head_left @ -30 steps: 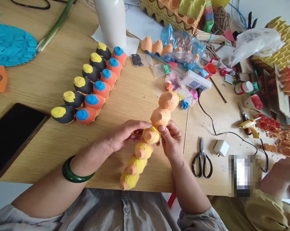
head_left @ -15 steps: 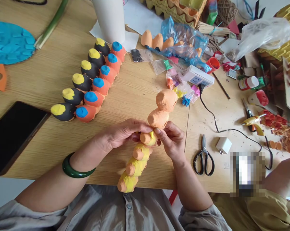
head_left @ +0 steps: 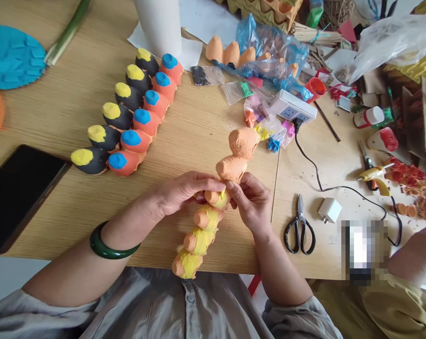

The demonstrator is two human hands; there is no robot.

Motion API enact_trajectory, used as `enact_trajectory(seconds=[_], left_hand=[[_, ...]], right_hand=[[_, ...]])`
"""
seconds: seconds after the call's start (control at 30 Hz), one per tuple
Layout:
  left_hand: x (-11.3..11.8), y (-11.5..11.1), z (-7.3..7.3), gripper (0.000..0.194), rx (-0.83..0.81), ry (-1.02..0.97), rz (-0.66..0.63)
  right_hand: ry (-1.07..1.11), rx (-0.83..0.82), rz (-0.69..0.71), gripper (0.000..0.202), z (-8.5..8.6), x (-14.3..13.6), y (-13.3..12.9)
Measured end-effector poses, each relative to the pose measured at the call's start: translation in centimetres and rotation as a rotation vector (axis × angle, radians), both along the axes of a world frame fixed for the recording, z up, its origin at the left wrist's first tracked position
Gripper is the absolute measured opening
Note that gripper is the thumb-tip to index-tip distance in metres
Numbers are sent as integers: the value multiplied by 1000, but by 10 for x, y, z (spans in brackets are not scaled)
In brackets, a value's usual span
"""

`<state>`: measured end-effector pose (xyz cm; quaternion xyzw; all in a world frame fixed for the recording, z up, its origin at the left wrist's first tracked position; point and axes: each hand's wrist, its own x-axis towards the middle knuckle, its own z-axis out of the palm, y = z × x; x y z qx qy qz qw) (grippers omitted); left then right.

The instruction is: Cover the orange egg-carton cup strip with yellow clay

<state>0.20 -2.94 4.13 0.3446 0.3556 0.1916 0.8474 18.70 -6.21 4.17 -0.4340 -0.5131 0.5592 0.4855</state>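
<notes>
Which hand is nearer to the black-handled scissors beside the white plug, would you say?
Right. The right hand is to the left of the scissors, not touching them; the left hand is farther left.

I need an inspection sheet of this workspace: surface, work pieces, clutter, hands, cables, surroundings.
Surface: wooden table, scattered crumbs.
Work pieces: six-cup orange strip, yellow on the nearest four cups; double row of black and red cups alongside.
Clutter: blue bag, scissors, glue gun.
Hands: right hand grips the strip; left hand touches its yellow.
Cables: black cable runs from power strip past the scissors.
Surroundings: another person's arm at right.
</notes>
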Motion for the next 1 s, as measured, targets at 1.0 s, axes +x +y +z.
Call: enact_trajectory(seconds=[1.0], left_hand=[[4,-12,-10,38,199,78,43]], right_hand=[[-19,-261,-147,44,2,-5,2]])
